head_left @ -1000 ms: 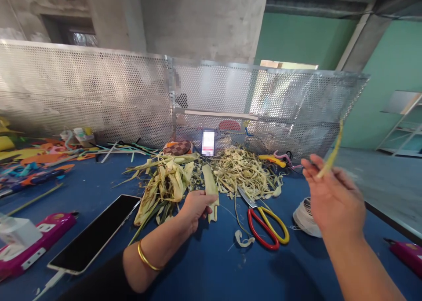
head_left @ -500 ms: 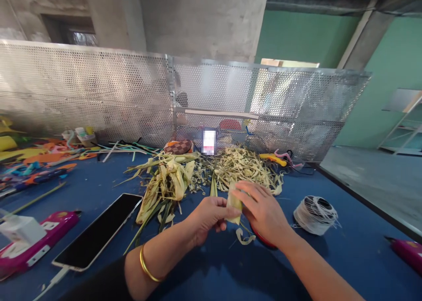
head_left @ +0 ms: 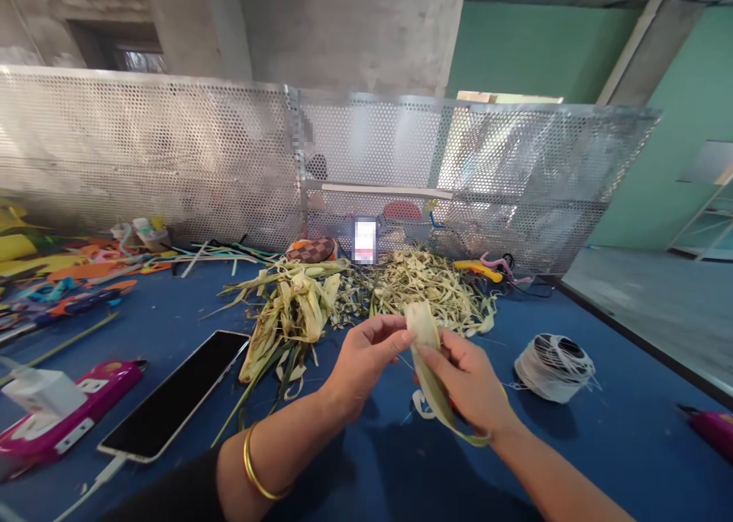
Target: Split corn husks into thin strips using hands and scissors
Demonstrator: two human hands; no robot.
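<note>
Between my two hands is a long, pale green corn husk strip, its broad end up and its narrow tail trailing down by the right wrist. My left hand pinches the strip's left edge between thumb and fingers. Thumb on top, my right hand grips it a little lower on the right side. A small white curl of husk lies on the table just below. Beyond the hands are a heap of shredded husk and, to its left, a bundle of whole husks.
A spool of white string stands at right. To the left lie a phone on a charging cable and a magenta power strip. Coloured scraps cover the far left, and a perforated metal screen borders the blue table's back.
The husk, folded small between my hands before, is now drawn out long and hangs downward. My right hand has turned from covering it to gripping its side with the thumb on top.
</note>
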